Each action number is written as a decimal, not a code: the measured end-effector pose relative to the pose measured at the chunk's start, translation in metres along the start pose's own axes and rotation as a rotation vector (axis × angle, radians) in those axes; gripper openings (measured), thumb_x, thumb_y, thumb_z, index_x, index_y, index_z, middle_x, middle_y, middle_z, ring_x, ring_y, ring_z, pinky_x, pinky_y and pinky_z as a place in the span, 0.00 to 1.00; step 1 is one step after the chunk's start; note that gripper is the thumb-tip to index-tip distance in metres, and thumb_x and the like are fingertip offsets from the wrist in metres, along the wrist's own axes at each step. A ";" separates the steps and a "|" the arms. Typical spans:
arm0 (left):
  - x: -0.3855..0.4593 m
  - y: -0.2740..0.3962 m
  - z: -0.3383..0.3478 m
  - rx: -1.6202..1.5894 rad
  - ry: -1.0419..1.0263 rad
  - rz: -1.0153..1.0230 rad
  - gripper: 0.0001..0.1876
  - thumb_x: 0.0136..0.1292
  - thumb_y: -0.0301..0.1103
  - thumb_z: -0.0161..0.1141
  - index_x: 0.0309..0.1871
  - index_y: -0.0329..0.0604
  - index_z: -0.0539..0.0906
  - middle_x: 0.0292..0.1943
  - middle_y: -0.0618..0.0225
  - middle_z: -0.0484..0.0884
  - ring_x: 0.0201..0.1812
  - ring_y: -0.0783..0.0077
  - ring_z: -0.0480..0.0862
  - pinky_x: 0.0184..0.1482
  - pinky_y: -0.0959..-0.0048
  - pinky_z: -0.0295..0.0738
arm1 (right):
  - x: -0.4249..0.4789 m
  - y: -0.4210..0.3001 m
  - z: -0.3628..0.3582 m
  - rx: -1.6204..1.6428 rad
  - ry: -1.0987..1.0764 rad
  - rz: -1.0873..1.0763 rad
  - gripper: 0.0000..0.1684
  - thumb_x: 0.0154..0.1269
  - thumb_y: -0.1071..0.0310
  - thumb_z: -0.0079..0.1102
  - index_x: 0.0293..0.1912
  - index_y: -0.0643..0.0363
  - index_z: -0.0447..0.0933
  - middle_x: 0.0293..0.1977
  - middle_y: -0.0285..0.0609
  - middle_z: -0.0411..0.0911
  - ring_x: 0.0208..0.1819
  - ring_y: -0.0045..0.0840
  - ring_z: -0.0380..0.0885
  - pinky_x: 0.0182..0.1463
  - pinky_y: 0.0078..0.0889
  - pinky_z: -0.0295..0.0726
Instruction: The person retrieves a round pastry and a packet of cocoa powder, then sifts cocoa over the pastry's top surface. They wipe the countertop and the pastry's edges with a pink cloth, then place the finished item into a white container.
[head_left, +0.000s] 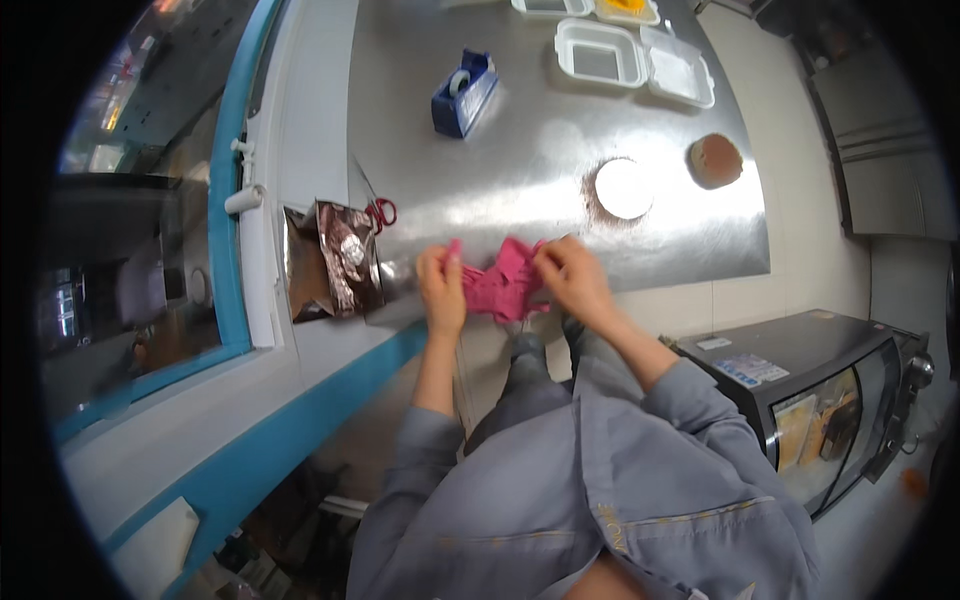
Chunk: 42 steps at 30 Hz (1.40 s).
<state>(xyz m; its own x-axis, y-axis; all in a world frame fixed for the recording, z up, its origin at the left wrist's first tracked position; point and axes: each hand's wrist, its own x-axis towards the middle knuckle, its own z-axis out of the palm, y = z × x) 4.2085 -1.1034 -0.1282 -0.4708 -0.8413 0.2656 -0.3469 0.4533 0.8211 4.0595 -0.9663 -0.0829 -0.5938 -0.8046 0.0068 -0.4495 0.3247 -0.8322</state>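
Between my two hands, just off the near edge of the steel table (525, 165), stretches a crumpled pink cloth item (506, 285) with straps or ties; its exact kind I cannot tell. My left hand (442, 281) grips its left end, a bit of pink showing above the thumb. At its right upper end, my right hand (570, 274) pinches it between thumb and fingers. Left of my left hand lies an open foil bag (349, 255), with red-handled scissors (381, 213) beside it.
A blue tape dispenser (463, 97) and open white foam boxes (600, 56) are further back. A white round item (624, 189) has brown powder around it; a brown round piece (716, 161) sits near the right edge. A dark glass-fronted cabinet (795, 375) stands at lower right.
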 end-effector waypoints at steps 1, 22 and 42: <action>0.002 0.007 -0.007 -0.366 -0.032 -0.311 0.09 0.66 0.34 0.48 0.40 0.37 0.71 0.30 0.69 0.72 0.32 0.78 0.71 0.39 0.79 0.67 | -0.003 -0.002 -0.015 0.101 0.101 -0.032 0.08 0.58 0.66 0.55 0.32 0.61 0.74 0.29 0.41 0.72 0.28 0.32 0.74 0.31 0.31 0.71; -0.046 0.029 0.005 0.003 -0.446 0.180 0.18 0.40 0.19 0.55 0.40 0.36 0.80 0.44 0.54 0.77 0.46 0.55 0.75 0.49 0.66 0.69 | -0.055 -0.040 -0.040 0.183 0.139 -0.240 0.20 0.53 0.78 0.59 0.19 0.59 0.57 0.26 0.45 0.75 0.33 0.32 0.77 0.29 0.28 0.72; 0.084 0.075 0.047 -0.339 -0.753 0.020 0.10 0.62 0.26 0.51 0.44 0.35 0.78 0.38 0.66 0.80 0.40 0.76 0.77 0.44 0.80 0.69 | -0.070 0.059 -0.159 0.269 0.384 0.081 0.13 0.60 0.83 0.43 0.40 0.62 0.76 0.38 0.41 0.76 0.44 0.24 0.73 0.50 0.23 0.69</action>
<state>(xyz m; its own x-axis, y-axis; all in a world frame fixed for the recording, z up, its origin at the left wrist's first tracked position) 4.1042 -1.1263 -0.0680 -0.9336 -0.3571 -0.0293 -0.1262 0.2512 0.9597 3.9681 -0.8120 -0.0444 -0.8466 -0.5232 0.0982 -0.2326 0.1975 -0.9523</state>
